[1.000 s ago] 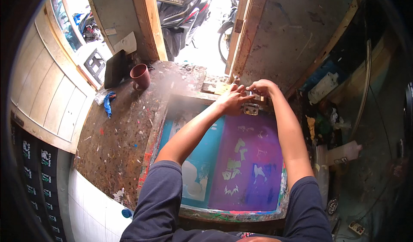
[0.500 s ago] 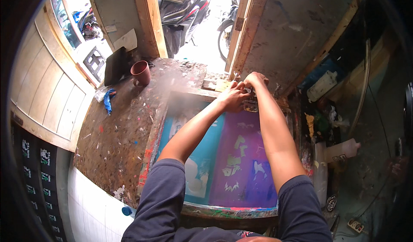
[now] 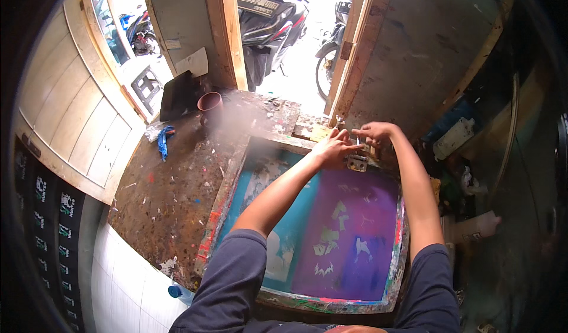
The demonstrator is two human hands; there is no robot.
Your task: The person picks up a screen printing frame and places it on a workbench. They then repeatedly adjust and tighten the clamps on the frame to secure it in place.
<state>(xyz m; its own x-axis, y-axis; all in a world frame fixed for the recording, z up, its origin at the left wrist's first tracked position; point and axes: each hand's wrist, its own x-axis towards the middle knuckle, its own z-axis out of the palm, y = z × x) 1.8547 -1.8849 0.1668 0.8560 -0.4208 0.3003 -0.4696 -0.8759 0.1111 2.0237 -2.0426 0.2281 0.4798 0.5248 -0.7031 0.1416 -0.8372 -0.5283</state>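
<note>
A screen printing frame (image 3: 220, 215) with teal and purple mesh lies before me on the stained worktable. At its far edge sits a metal hinge clamp (image 3: 357, 164). My left hand (image 3: 332, 148) is at this clamp, its fingers bent and closed in; what they grip, if anything, is too small to make out. Just to the right my right hand (image 3: 377, 133) is closed in a pinch above the clamp, near a small upright screw. Whatever lies between those fingertips cannot be told apart. Pale printed shapes show in the purple mesh.
On the worktable (image 3: 160, 209) to the left stand a reddish mug (image 3: 210, 103) and a crumpled blue cloth (image 3: 166, 142). A dark flat panel (image 3: 181, 95) leans behind them. Bottles and clutter fill the right side. Motorbikes stand outside the open doorway.
My right hand has lifted off to the right, apart from the left, uncovering more of the clamp. My left hand stays at the clamp. The whole view has shifted slightly.
</note>
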